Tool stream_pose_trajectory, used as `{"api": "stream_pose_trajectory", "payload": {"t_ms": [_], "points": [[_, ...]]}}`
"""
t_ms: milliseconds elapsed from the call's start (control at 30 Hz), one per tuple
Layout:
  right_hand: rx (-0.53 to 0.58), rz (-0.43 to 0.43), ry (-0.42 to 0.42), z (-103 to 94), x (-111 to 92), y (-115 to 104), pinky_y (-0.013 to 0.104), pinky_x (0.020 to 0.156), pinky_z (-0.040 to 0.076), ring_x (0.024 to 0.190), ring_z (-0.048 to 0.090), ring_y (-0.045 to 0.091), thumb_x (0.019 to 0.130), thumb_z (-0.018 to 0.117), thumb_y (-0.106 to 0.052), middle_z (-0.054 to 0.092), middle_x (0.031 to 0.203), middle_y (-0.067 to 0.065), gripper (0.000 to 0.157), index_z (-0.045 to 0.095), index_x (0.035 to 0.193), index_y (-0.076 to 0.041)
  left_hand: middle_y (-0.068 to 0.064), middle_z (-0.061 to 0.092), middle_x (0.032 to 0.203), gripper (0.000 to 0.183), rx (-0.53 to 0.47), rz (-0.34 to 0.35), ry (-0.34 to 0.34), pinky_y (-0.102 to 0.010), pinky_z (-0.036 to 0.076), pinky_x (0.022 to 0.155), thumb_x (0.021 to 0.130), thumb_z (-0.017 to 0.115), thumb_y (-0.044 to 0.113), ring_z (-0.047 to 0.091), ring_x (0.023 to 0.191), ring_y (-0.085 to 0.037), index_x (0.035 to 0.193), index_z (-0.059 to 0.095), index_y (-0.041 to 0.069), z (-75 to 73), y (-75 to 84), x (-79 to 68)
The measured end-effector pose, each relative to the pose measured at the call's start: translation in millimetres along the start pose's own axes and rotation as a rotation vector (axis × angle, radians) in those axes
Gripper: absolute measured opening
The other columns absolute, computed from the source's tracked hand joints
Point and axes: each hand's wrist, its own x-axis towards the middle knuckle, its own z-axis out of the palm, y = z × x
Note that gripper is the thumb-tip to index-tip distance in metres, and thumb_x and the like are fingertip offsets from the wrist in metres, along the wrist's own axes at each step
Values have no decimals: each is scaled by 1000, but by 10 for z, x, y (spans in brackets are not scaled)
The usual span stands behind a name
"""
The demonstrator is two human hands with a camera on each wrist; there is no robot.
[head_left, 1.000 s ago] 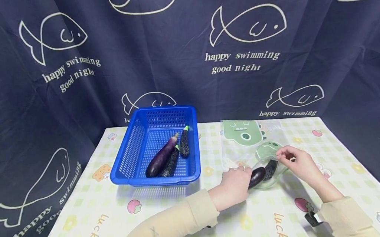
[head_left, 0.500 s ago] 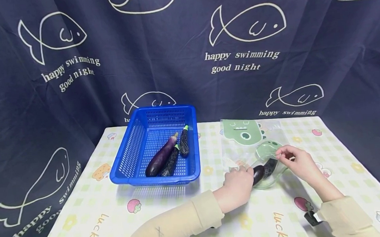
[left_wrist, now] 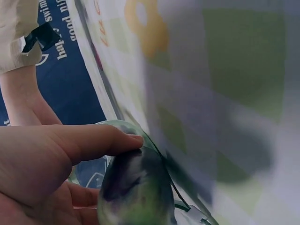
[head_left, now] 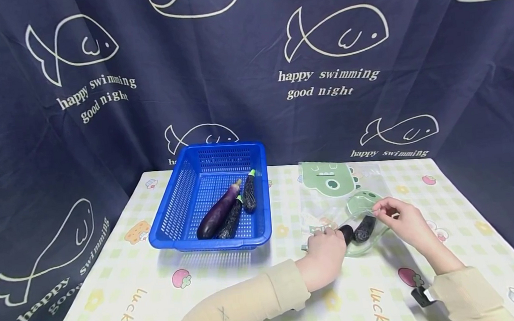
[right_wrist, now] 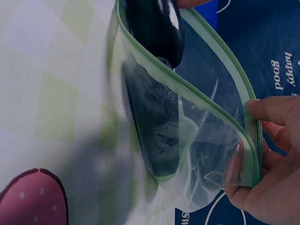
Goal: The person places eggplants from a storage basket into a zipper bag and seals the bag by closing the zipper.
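Observation:
My left hand (head_left: 323,256) grips a dark purple eggplant (head_left: 347,234), its thumb along the near end in the left wrist view. The rounded far end of this eggplant points into the mouth of a clear zip bag (right_wrist: 206,93) with a green-edged opening. My right hand (head_left: 404,222) pinches the bag's rim at its right side, holding the mouth apart. Inside the bag lies another dark eggplant (right_wrist: 157,126), in netting, just past the tip of the held one. Most of the held eggplant is hidden behind my left hand in the head view.
A blue plastic basket (head_left: 168,244) stands to the left, with a smooth eggplant (head_left: 218,214) and two netted ones (head_left: 232,220) in it. Behind my hands, clear plastic with a green dinosaur print (head_left: 331,180) lies flat on the patterned tablecloth (head_left: 136,301). A dark blue curtain hangs behind.
My left hand has shifted a little to the right, and the held eggplant has changed its tilt, showing less beyond the fingers. My right hand has stayed in place on the bag's rim.

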Motion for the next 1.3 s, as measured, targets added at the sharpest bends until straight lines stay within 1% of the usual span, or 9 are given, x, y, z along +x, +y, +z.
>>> {"api": "stream_pose_trajectory", "payload": {"t_ms": [100,233,333,600,800,933,1033,1167,1300], "points": [[-1,0,5,11,-1,5,18,55,45,68,52,-4,85,65,-7,66,78,3,5,66,89,-9,2,59,90,26,0,-6,-1,-27,48,52,85,65,34,58,71,-13,105,58,17,14,14,-4],[6,0,4,12,-11,9,18,54,44,68,52,-4,85,65,-7,67,78,4,5,66,89,-9,2,58,89,25,0,-16,27,-26,48,51,86,64,33,57,70,-13,104,59,17,30,25,-13],[10,-1,6,11,-16,11,18,54,44,67,51,-5,85,66,-7,66,78,4,5,66,89,-9,3,57,87,22,13,8,53,-26,47,51,87,63,33,56,69,-12,102,59,17,43,9,-23],[7,-8,23,28,-35,32,16,53,43,66,51,-4,84,66,-5,65,75,1,6,66,88,-9,3,59,89,23,45,143,147,-25,43,48,89,60,33,54,71,-10,105,57,17,101,-106,-146],[9,-1,22,25,-38,21,17,53,43,66,51,-4,84,66,-6,61,72,-2,5,66,89,-9,2,56,101,25,121,289,222,-22,38,52,93,54,32,52,80,-11,114,52,19,100,-238,-272],[18,-2,19,22,-42,12,17,53,43,66,51,-4,84,66,-6,60,72,-2,5,66,89,-8,3,54,104,30,105,378,271,-22,37,53,93,54,32,52,81,-12,120,50,20,114,-318,-349],[20,-2,17,25,-40,17,17,53,43,66,51,-4,84,66,-6,61,72,-2,5,66,89,-8,3,53,104,27,102,418,288,-23,36,53,93,54,33,51,78,-12,117,50,22,128,-376,-400],[16,1,21,31,-33,28,18,53,43,66,51,-4,84,66,-6,61,72,-3,6,66,89,-9,4,52,104,22,156,449,311,-23,35,52,93,55,31,50,75,-11,113,52,23,169,-441,-451],[16,0,20,40,-23,32,18,52,44,66,51,-3,85,65,-6,60,71,-4,5,66,89,-8,3,54,104,23,192,468,342,-23,39,52,90,59,27,53,75,-11,112,54,23,217,-496,-481]]}}
